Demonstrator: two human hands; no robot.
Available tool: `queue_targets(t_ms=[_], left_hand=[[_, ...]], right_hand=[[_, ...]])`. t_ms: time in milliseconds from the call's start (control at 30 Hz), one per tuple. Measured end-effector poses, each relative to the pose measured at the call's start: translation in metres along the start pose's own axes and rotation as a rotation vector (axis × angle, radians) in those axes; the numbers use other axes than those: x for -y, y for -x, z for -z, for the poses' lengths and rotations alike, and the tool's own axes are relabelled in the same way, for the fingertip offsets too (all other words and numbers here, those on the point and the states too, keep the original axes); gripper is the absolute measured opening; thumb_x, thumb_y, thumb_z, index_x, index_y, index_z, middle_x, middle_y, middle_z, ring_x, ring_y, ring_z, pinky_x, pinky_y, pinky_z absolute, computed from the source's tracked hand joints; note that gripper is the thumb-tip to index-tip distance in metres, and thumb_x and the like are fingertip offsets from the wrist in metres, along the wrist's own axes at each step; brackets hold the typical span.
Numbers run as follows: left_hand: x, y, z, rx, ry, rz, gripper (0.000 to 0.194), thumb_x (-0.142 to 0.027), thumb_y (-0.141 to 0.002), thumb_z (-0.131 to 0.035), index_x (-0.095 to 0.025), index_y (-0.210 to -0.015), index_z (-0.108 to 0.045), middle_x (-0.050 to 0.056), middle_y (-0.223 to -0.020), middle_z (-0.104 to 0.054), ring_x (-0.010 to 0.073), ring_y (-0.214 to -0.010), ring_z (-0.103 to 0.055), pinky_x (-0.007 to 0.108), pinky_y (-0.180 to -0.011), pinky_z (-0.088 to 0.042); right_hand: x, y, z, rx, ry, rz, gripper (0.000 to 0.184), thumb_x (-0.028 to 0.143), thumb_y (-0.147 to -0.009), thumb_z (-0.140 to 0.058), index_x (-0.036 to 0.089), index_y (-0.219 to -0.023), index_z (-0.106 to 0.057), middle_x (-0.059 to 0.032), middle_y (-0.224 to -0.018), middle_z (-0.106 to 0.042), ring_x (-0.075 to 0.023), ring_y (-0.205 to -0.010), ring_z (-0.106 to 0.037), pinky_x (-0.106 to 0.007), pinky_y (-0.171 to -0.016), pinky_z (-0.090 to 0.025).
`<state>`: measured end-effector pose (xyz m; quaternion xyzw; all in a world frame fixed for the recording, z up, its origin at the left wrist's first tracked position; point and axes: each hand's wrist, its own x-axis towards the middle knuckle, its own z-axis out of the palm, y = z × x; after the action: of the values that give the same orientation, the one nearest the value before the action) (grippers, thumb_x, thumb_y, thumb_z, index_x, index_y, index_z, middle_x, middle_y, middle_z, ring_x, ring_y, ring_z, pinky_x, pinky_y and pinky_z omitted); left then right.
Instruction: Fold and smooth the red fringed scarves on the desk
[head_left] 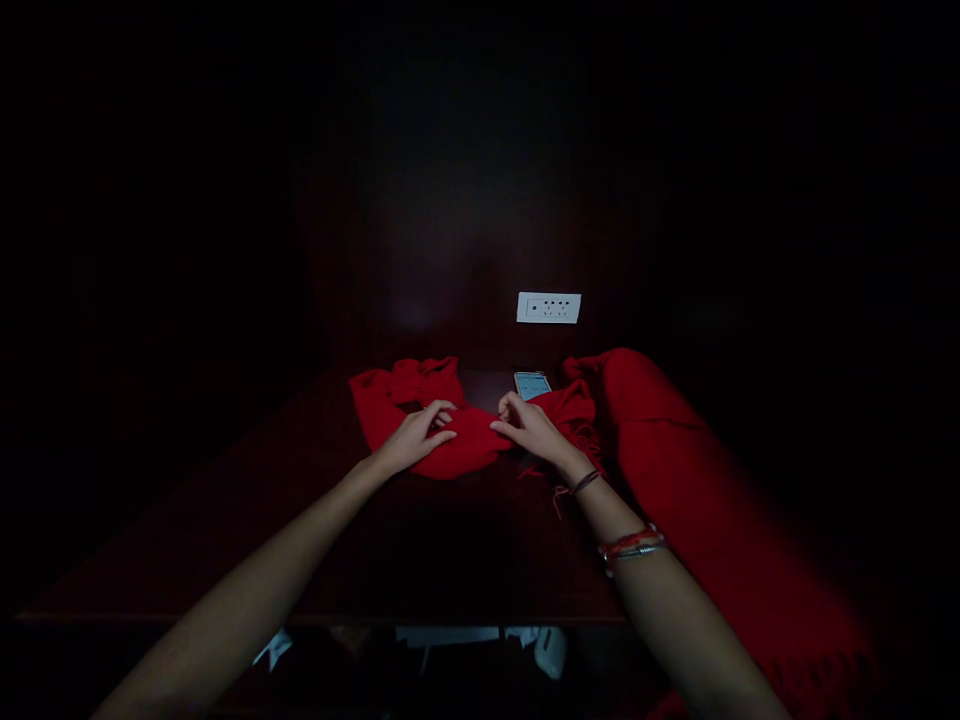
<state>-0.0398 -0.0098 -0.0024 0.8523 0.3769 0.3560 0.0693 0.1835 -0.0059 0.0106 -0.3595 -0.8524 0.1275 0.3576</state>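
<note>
A bunched red scarf lies across the dark tabletop, partly looped at its left end and fringed at its right end. My left hand rests on its left part, with thumb and bent fingers apart. Over the scarf's right part, my right hand has its fingers curled and its thumb against the cloth; the fingertips are partly hidden. Just beyond my right hand lies a phone with a lit screen.
A long folded red cloth with a fringed end runs along the right side and over the table's front edge. A white socket panel is on the back wall. Below the tabletop, a white object shows dimly. The surroundings are very dark.
</note>
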Motion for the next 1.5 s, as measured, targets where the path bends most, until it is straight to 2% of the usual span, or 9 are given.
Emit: queue_targets(t_ms=[233, 400, 600, 667, 733, 867, 1000, 1233, 1500], left_hand=[[0.001, 0.0, 0.0, 0.032, -0.153, -0.175, 0.019, -0.029, -0.081, -0.039, -0.018, -0.083, -0.053, 0.003, -0.083, -0.055, 0.0136, -0.08, -0.051, 0.025, -0.074, -0.039], [-0.008, 0.0, 0.004, 0.072, -0.181, -0.19, 0.016, -0.03, -0.079, -0.042, -0.017, -0.081, -0.051, 0.001, -0.078, -0.052, 0.0126, -0.074, -0.05, 0.023, -0.068, -0.039], [-0.008, -0.002, 0.008, -0.001, -0.196, -0.138, 0.016, -0.03, -0.078, -0.044, -0.018, -0.088, -0.047, 0.001, -0.081, -0.051, 0.0133, -0.077, -0.049, 0.024, -0.07, -0.039], [-0.003, -0.001, 0.008, -0.004, -0.264, -0.134, 0.016, -0.027, -0.079, -0.042, -0.018, -0.092, -0.046, 0.003, -0.088, -0.051, 0.0144, -0.081, -0.048, 0.025, -0.073, -0.039], [0.004, 0.0, 0.008, 0.009, -0.352, -0.109, 0.015, -0.025, -0.08, -0.04, -0.018, -0.091, -0.047, 0.003, -0.088, -0.051, 0.0151, -0.081, -0.049, 0.026, -0.072, -0.039], [0.013, 0.001, 0.01, -0.003, -0.412, -0.09, 0.015, -0.025, -0.082, -0.036, -0.018, -0.086, -0.049, 0.003, -0.083, -0.054, 0.0149, -0.077, -0.051, 0.025, -0.069, -0.04], [0.007, 0.001, 0.011, 0.01, -0.376, -0.171, 0.017, -0.022, -0.083, -0.032, -0.018, -0.089, -0.048, 0.003, -0.083, -0.055, 0.0136, -0.077, -0.052, 0.024, -0.069, -0.041], [-0.008, -0.001, 0.004, 0.034, -0.338, -0.239, 0.018, -0.022, -0.084, -0.031, -0.018, -0.09, -0.047, 0.003, -0.096, -0.052, 0.0124, -0.089, -0.048, 0.024, -0.08, -0.037], [-0.009, 0.0, 0.0, 0.091, -0.416, -0.273, 0.021, -0.029, -0.084, -0.033, -0.017, -0.087, -0.05, 0.003, -0.083, -0.054, 0.0126, -0.078, -0.05, 0.022, -0.07, -0.04]], right_hand=[[0.006, 0.005, -0.001, 0.258, -0.146, 0.073, 0.041, 0.029, -0.072, -0.05, 0.022, -0.112, -0.044, -0.0046, -0.108, -0.052, -0.0143, -0.097, -0.047, -0.029, -0.082, -0.036], [0.009, 0.002, -0.009, 0.29, -0.088, 0.06, 0.016, 0.025, -0.07, -0.051, 0.017, -0.083, -0.056, -0.0003, -0.071, -0.056, -0.0117, -0.065, -0.05, -0.023, -0.061, -0.04], [0.012, -0.002, 0.005, -0.212, -0.092, 0.073, 0.003, 0.016, -0.069, -0.045, 0.017, -0.071, -0.047, -0.001, -0.078, -0.051, -0.0123, -0.075, -0.047, -0.025, -0.069, -0.036], [0.013, -0.001, 0.013, -0.268, -0.126, 0.054, 0.003, 0.017, -0.069, -0.045, 0.017, -0.071, -0.046, 0.0003, -0.075, -0.052, -0.0117, -0.072, -0.048, -0.024, -0.067, -0.036], [0.014, 0.002, 0.02, -0.215, -0.152, 0.016, 0.006, 0.023, -0.068, -0.049, 0.017, -0.071, -0.049, 0.0023, -0.067, -0.05, -0.0104, -0.064, -0.046, -0.021, -0.06, -0.035], [0.012, 0.007, 0.027, 0.119, -0.255, -0.07, 0.023, 0.036, -0.071, -0.047, 0.016, -0.079, -0.057, 0.0021, -0.063, -0.051, -0.0093, -0.058, -0.043, -0.02, -0.053, -0.034], [0.012, 0.008, 0.02, 0.36, -0.201, -0.093, 0.032, 0.041, -0.072, -0.046, 0.013, -0.061, -0.057, 0.0029, -0.053, -0.047, -0.0081, -0.051, -0.039, -0.02, -0.048, -0.03], [0.014, 0.002, 0.003, -0.033, 0.01, -0.19, 0.025, 0.036, -0.063, -0.057, 0.014, -0.055, -0.051, 0.0048, -0.05, -0.044, -0.0072, -0.051, -0.036, -0.019, -0.049, -0.027], [0.014, -0.001, 0.001, 0.067, -0.289, -0.161, 0.034, 0.041, -0.071, -0.044, 0.014, -0.05, -0.046, 0.0053, -0.049, -0.038, -0.0065, -0.05, -0.034, -0.019, -0.048, -0.026]])
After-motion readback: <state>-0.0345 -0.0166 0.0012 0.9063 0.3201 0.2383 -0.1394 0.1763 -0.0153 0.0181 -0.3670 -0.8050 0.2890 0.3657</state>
